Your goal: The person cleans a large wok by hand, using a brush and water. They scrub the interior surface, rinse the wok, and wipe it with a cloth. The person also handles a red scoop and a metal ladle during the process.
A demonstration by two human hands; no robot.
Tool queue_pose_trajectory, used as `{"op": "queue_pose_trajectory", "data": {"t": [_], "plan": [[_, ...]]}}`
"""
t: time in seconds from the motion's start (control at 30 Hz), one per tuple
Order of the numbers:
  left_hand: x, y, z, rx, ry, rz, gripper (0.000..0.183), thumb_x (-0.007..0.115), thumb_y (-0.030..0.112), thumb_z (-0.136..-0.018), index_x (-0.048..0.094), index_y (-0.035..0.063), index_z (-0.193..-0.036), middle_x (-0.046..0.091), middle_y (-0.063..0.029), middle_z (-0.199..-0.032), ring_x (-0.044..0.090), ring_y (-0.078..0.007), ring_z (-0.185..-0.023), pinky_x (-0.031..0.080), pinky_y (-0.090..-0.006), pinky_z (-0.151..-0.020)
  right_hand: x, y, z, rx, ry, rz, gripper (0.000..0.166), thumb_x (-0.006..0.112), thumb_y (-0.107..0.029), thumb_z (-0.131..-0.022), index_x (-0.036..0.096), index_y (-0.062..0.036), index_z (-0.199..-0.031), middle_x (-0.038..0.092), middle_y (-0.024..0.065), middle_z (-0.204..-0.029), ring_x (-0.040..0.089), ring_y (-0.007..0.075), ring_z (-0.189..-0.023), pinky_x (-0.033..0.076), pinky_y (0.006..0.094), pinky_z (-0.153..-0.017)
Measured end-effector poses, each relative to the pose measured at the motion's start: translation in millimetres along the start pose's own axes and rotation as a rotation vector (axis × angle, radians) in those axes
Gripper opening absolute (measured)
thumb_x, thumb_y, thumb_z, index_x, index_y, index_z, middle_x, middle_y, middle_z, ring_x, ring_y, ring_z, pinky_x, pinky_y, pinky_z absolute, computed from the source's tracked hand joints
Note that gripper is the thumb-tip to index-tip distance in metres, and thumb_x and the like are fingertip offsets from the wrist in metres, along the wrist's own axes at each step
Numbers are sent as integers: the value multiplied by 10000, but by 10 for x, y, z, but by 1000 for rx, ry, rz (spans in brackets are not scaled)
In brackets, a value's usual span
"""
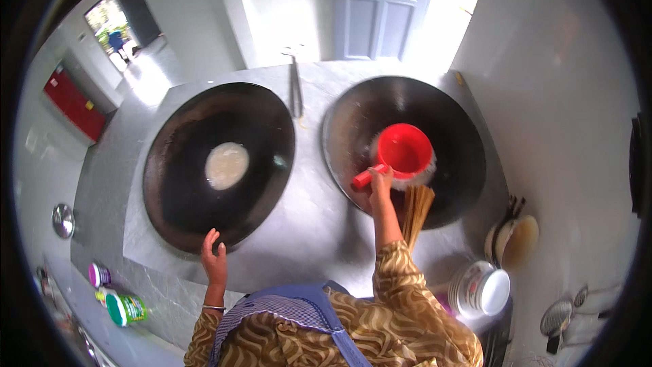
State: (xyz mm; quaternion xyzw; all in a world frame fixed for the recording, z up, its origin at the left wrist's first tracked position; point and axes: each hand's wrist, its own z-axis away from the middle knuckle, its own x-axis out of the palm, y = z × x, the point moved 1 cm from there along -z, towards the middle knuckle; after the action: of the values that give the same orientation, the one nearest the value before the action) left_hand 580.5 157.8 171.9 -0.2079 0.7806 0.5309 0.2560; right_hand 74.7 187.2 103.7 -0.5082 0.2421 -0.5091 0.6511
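Observation:
My right hand (382, 181) grips the handle of a red plastic dipper (405, 150), held over the right-hand wok (351, 112). Cloudy liquid shows around the dipper at the wok's bottom. A bamboo wok brush (417, 209) lies against the near rim of that wok, beside my right forearm. My left hand (214, 257) is at the near rim of the left-hand wok (175, 137), empty with its fingers apart; whether it touches the rim I cannot tell. A small pool of whitish liquid (227, 166) lies in the left-hand wok's bottom.
Metal tongs (296, 86) lie on the grey stone counter (310, 204) between the woks. Stacked bowls (479, 293) and a pan-like vessel (522, 244) stand at right. Skimmers (556, 317) are by the right wall. Green (125, 309) and purple (99, 274) tubs stand at lower left.

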Motion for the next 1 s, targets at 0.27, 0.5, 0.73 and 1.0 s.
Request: {"op": "queue_pose_trajectory", "data": {"t": [0.27, 0.5, 0.73, 1.0], "plan": [[-458, -2, 149, -104, 152, -57, 455, 582, 22, -880, 532, 51, -1332, 669, -129, -1196, 598, -288, -1156, 420, -405, -1022, 42, 600, -1260, 186, 166, -279, 504, 714, 46, -697, 493, -28, -1144, 630, 125, -1036, 659, 284, -858, 559, 436, -692], [-485, -210, 385, -92, 207, -89, 487, 606, -8, -847, 542, 69, -1324, 682, -113, -1182, 606, -281, -1141, 423, -399, -1019, -203, -20, -1114, 338, -200, -656, 99, 604, -34, -796, 512, -58, -824, 549, 70, -686, 561, 222, -558, 509, 351, -505], [-318, -256, 48, -24, 164, 35, 458, 609, 12, -851, 555, 70, -1302, 684, -107, -1177, 622, -276, -1118, 443, -392, -1006, -355, -375, -498, -164, -78, 152, 177, 676, -60, -756, 570, -25, -894, 567, 63, -712, 567, 221, -501, 497, 353, -455], [-466, -587, -385, 52, 95, 100, 408, 614, 1, -832, 599, 54, -1236, 683, -114, -1151, 631, -270, -1098, 477, -389, -970, 170, -936, 722, -116, -245, 171, 218, 688, -74, -812, 566, -34, -988, 561, 61, -706, 577, 198, -516, 494, 337, -441]]}}
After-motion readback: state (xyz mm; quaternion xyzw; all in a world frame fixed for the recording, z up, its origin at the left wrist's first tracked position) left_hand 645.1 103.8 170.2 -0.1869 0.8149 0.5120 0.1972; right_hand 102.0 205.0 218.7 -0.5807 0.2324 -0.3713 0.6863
